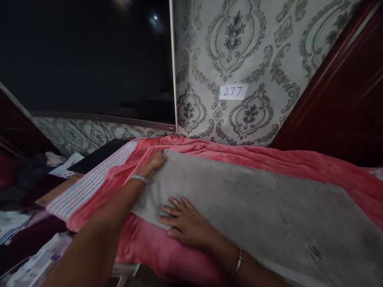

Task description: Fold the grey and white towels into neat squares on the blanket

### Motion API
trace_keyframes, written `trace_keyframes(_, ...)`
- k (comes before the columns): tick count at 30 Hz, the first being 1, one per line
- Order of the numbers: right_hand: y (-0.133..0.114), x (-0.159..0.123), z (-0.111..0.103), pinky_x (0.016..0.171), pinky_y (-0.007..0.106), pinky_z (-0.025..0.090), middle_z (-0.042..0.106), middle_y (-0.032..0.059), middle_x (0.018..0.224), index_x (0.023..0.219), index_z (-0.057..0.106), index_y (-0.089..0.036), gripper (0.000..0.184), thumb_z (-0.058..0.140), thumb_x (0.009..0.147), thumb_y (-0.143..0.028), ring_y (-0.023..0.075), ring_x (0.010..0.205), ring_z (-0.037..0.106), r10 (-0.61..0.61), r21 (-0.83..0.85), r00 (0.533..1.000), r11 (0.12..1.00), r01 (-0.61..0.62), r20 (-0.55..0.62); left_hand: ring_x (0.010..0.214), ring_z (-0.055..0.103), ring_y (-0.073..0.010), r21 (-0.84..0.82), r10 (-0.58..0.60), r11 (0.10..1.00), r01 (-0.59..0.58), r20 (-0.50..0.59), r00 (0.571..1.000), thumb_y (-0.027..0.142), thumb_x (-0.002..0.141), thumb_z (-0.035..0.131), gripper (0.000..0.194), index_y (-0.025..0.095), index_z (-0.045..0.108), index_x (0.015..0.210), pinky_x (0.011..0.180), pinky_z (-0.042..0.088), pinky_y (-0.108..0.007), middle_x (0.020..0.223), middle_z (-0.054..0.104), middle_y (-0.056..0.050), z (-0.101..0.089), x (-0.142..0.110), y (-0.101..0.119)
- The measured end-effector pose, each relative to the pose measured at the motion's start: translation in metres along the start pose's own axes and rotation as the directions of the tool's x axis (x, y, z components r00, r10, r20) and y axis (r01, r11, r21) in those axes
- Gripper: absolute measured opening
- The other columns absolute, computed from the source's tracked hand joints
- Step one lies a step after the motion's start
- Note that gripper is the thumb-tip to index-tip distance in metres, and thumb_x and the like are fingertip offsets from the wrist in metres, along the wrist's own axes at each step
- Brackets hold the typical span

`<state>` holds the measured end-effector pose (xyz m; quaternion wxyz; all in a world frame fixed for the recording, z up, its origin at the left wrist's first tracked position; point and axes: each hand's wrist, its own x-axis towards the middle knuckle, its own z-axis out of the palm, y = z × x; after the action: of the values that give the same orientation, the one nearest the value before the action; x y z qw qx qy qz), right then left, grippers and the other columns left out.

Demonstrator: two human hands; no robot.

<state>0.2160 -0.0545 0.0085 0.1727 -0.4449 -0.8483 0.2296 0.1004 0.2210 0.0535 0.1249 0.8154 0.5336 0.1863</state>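
A long grey cloth [233, 191] lies spread flat over a pink plush blanket [155, 235]. My left hand [158, 158] is at the cloth's far left corner, its fingers curled closed on the edge. Nearer to me, my right hand [185, 221] rests palm down on the cloth near its left end, fingers spread apart. Faint creases run through the cloth between the two hands. Toward the near right, a small dark mark shows on the grey surface.
A striped blanket border [98, 179] hangs at the left. Behind stand a large dark television screen [89, 59] and patterned wallpaper with a paper label [233, 91] reading 277. Dark red wood [335, 95] slants at right. Papers [38, 263] and clothes lie at lower left.
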Motion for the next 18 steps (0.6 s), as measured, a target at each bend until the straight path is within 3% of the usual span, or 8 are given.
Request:
trace_keyframes(3, 0.000, 0.000, 0.002, 0.125, 0.056, 0.003, 0.033, -0.0045, 0.163, 0.153, 0.040, -0.040, 0.051, 0.044, 0.104, -0.053, 0.0221, 0.155, 0.008, -0.014, -0.014, 1.000, 1.000, 0.013, -0.024, 0.146, 0.038, -0.0270, 0.069, 0.188, 0.979, -0.192, 0.062, 0.980, 0.034, 0.091, 0.059, 0.059, 0.019, 0.049, 0.148, 0.121, 0.031, -0.041, 0.159, 0.043, -0.011, -0.004, -0.050, -0.003)
trace_keyframes(5, 0.001, 0.000, 0.003, 0.125, 0.055, 0.003, 0.034, -0.0045, 0.163, 0.152, 0.040, -0.041, 0.050, 0.045, 0.104, -0.052, 0.0221, 0.155, 0.008, -0.014, -0.036, 1.000, 0.999, 0.013, -0.028, 0.153, 0.024, -0.0295, 0.155, 0.359, 0.910, -0.386, 0.172, 0.917, 0.041, 0.095, 0.052, 0.059, 0.025, 0.043, 0.152, 0.123, 0.022, -0.053, 0.165, 0.031, -0.009, 0.001, -0.087, -0.013)
trace_keyframes(6, 0.002, 0.001, 0.003, 0.125, 0.054, 0.003, 0.034, -0.0046, 0.163, 0.152, 0.040, -0.041, 0.050, 0.045, 0.104, -0.051, 0.0220, 0.155, 0.009, -0.011, -0.050, 1.000, 0.999, 0.010, -0.026, 0.154, 0.021, -0.0307, 0.187, 0.395, 0.881, -0.435, 0.216, 0.893, 0.044, 0.097, 0.048, 0.059, 0.027, 0.041, 0.153, 0.123, 0.020, -0.058, 0.165, 0.029, -0.008, 0.005, -0.103, -0.018)
trace_keyframes(8, 0.003, 0.002, 0.005, 0.126, 0.053, 0.003, 0.033, -0.0047, 0.163, 0.152, 0.041, -0.041, 0.049, 0.047, 0.104, -0.049, 0.0219, 0.155, 0.009, -0.004, -0.078, 1.000, 0.997, 0.002, -0.020, 0.155, 0.019, -0.0324, 0.247, 0.396, 0.858, -0.450, 0.241, 0.886, 0.045, 0.100, 0.041, 0.059, 0.028, 0.036, 0.156, 0.121, 0.018, -0.063, 0.166, 0.026, -0.008, 0.012, -0.124, -0.029)
trace_keyframes(14, -0.005, -0.013, 0.014, 0.125, 0.052, 0.006, 0.030, -0.0024, 0.164, 0.152, 0.043, -0.037, 0.049, 0.048, 0.104, -0.048, 0.0223, 0.155, 0.009, -0.013, -0.063, 1.000, 0.998, 0.014, 0.016, 0.154, 0.020, -0.0317, 0.317, 0.370, 0.848, -0.425, 0.218, 0.903, 0.045, 0.101, 0.035, 0.059, 0.025, 0.034, 0.157, 0.121, 0.019, -0.062, 0.166, 0.026, -0.010, 0.018, -0.129, -0.032)
trace_keyframes(18, -0.006, -0.054, 0.002, 0.123, 0.039, 0.024, 0.044, 0.0023, 0.157, 0.152, 0.045, -0.030, 0.050, 0.042, 0.106, -0.048, 0.0182, 0.148, 0.032, -0.038, 0.067, 0.998, 0.997, 0.042, -0.057, 0.155, 0.019, -0.0309, 0.338, 0.326, 0.850, -0.403, 0.264, 0.908, 0.046, 0.101, 0.032, 0.061, 0.025, 0.029, 0.159, 0.121, 0.021, -0.060, 0.167, 0.023, -0.010, 0.008, -0.125, -0.020)
